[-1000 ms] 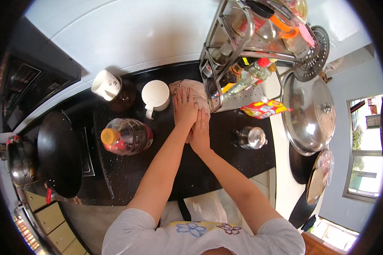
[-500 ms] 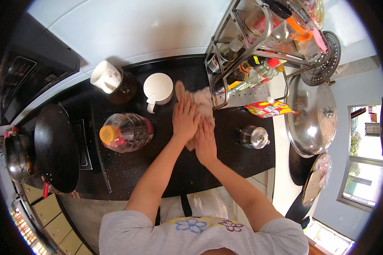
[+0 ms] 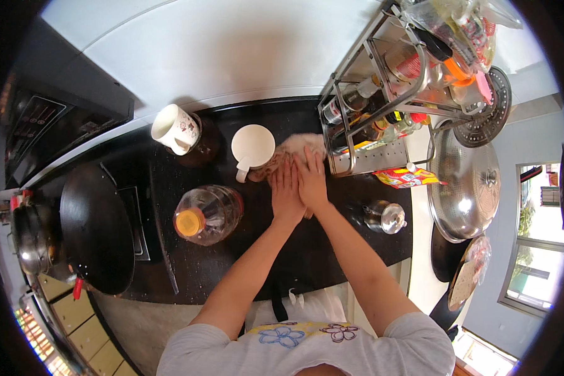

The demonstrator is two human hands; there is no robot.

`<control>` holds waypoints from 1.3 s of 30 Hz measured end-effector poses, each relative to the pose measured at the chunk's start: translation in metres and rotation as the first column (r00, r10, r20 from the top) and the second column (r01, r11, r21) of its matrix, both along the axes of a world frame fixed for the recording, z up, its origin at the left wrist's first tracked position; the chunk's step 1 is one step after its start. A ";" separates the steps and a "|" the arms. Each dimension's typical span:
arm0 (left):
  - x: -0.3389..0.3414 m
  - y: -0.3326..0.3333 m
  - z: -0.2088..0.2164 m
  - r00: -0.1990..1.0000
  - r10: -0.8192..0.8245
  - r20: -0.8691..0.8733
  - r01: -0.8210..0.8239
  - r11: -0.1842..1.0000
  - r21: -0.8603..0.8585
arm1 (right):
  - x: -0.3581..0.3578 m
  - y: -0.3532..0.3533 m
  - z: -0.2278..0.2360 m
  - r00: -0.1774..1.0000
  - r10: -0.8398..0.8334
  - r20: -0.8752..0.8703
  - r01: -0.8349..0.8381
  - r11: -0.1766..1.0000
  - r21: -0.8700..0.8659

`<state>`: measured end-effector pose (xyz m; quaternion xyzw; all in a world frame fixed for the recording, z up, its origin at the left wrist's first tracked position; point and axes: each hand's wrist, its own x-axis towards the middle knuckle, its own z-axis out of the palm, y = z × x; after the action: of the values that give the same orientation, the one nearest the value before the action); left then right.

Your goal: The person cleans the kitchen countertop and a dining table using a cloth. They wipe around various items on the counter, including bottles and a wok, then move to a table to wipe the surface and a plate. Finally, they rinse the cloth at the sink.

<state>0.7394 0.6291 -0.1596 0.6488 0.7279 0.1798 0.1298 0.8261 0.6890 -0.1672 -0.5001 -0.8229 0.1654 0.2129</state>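
Observation:
A brownish-pink cloth (image 3: 308,144) lies rumpled on the black countertop (image 3: 332,250), between the white mug and the metal rack. My left hand (image 3: 286,195) presses flat on it, fingers stretched out. Beside it, touching, my right hand (image 3: 312,182) also lies flat on the cloth, fingers pointing away from me. The white mug (image 3: 252,145) stands just left of the cloth, its handle toward me. Left of my forearms is a large clear plastic jug (image 3: 216,213) with an orange-yellow cap. Part of the cloth is hidden under both hands.
A metal rack (image 3: 363,164) with bottles and jars stands at right. Near it are a red-yellow packet (image 3: 407,177), a small steel pot (image 3: 385,217) and a large steel lid (image 3: 464,182). At left are a patterned mug (image 3: 175,130) on a dark jar and a black wok (image 3: 97,229).
My right hand has slid forward on the cloth, up beside my left hand. The cloth is bunched farther from me, closer to the white mug. The whole view has shifted slightly.

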 end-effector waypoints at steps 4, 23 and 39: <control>0.002 0.078 -0.008 0.991 0.074 0.109 -0.072 0.997 -0.024 | -0.028 0.093 -0.003 0.997 -0.075 -0.033 0.075 0.997 0.008; 0.030 -0.161 0.025 0.961 -0.270 0.050 0.271 0.963 -0.004 | 0.044 -0.114 0.051 0.994 0.095 0.061 -0.100 0.990 0.098; -0.036 0.017 0.045 0.461 0.535 0.708 -0.810 0.579 0.090 | -0.018 -0.024 0.156 0.910 0.160 -0.383 -0.089 0.977 0.196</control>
<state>0.7034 0.6462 -0.1143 0.2109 0.7861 0.5661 0.1310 0.8076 0.6649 -0.0109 -0.3820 -0.8042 0.2042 0.4070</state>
